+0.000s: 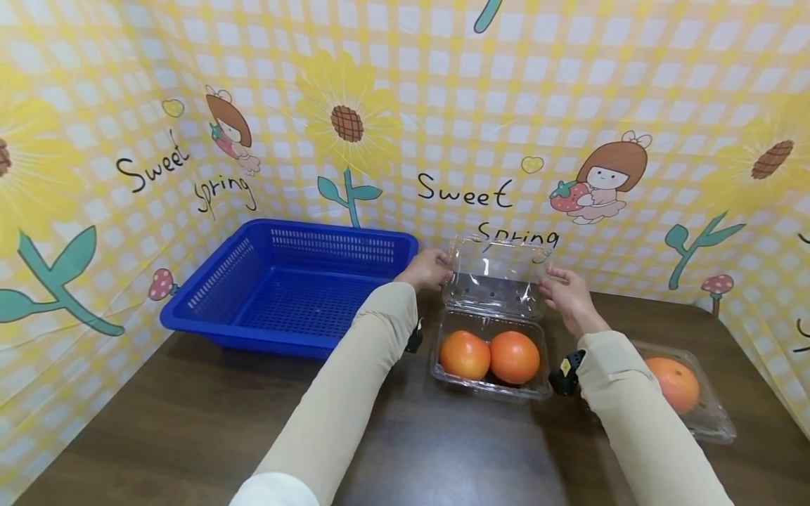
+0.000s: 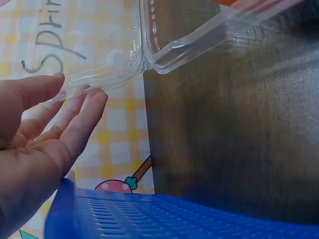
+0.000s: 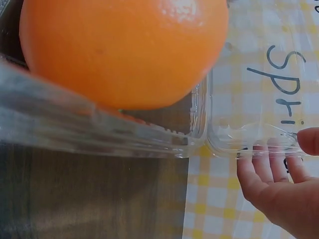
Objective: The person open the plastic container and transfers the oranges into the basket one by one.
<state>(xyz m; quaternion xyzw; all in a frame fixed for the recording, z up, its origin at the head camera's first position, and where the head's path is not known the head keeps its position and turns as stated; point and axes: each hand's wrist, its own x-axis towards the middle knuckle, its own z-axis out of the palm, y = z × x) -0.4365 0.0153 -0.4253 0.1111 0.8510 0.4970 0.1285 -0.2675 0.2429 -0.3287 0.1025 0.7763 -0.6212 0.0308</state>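
Observation:
A clear plastic clamshell box (image 1: 436, 372) stands unfolded on the table, with two oranges (image 1: 465, 355) side by side in its lower half. Its hinged lid (image 1: 493, 284) is raised nearly upright at the back. My left hand (image 1: 430, 269) pinches the lid's left edge between thumb and fingertips; the left wrist view shows the thumb (image 2: 42, 89) on one side and the fingers on the other. On the opposite edge, my right hand (image 1: 569, 299) holds the lid with its thumb and fingers. One large orange (image 3: 124, 50) fills much of the right wrist view.
A blue perforated basket (image 1: 215, 337) stands to the left, close to my left hand. Partly behind my right forearm lies another clear plastic container (image 1: 715, 422) with an orange (image 1: 676, 385). A checked, printed cloth (image 1: 405, 105) hangs behind the brown table (image 1: 158, 422).

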